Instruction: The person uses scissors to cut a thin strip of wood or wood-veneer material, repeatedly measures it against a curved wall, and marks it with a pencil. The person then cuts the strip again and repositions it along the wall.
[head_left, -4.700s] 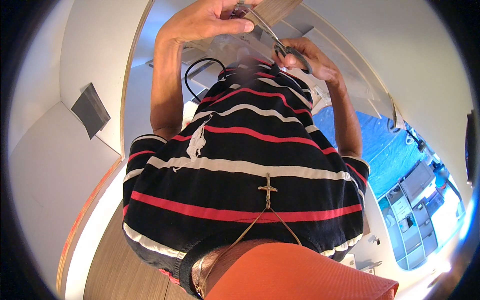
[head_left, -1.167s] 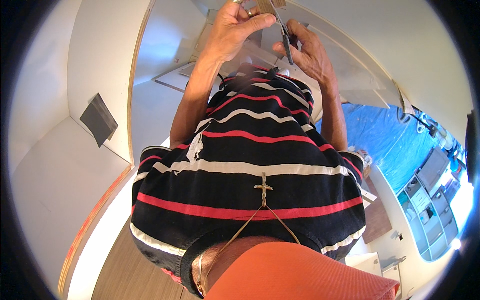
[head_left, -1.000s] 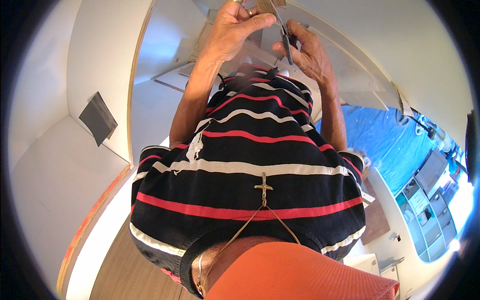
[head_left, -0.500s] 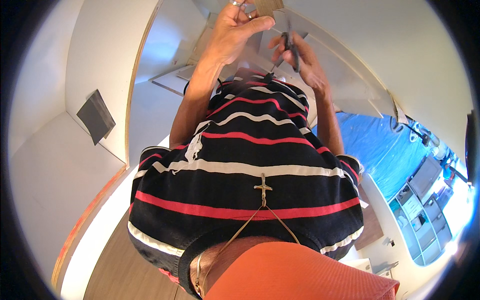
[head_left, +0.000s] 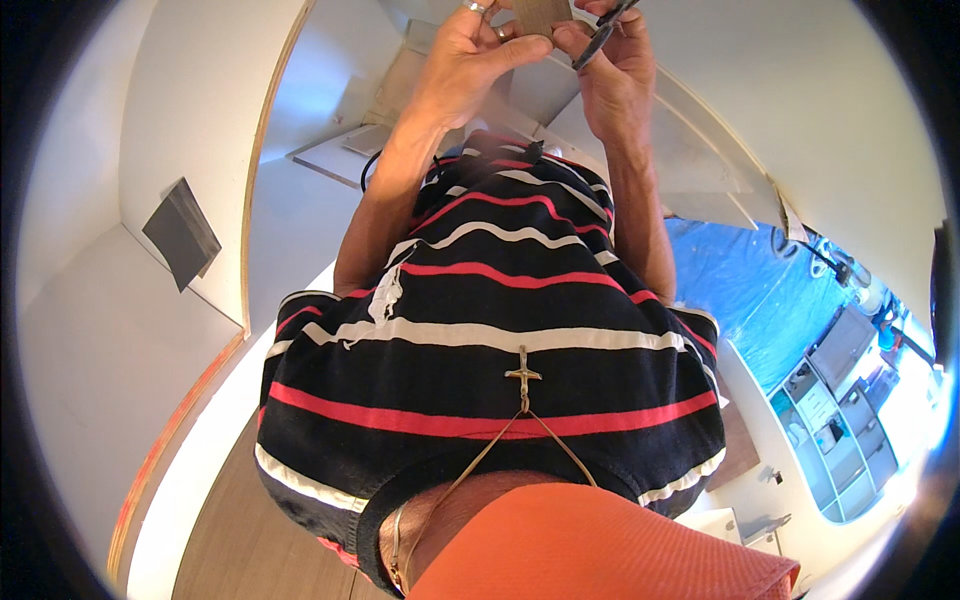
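At the top edge of the view, my left hand (head_left: 468,62) grips a brown, wood-grained strip (head_left: 541,14) between thumb and fingers. The strip's upper end runs out of the picture. My right hand (head_left: 620,92) is raised just right of it and is closed round a pair of scissors with black handles (head_left: 594,48). The thumb of that hand is close to the strip's lower right corner; whether it touches cannot be made out. The scissor blades are cut off by the frame, so their position against the strip is hidden.
A dark grey sheet (head_left: 182,235) is on the white panelling at left, near a wood-edged panel (head_left: 262,170). A curved pale panel (head_left: 700,120) runs close beside my right arm. Blue plastic sheeting (head_left: 715,290) and a compartmented shelf (head_left: 835,450) are at right.
My right hand has moved up with the scissors, close to the strip. The scissors have turned from nearly upright to slanted. My left hand keeps its hold on the strip.
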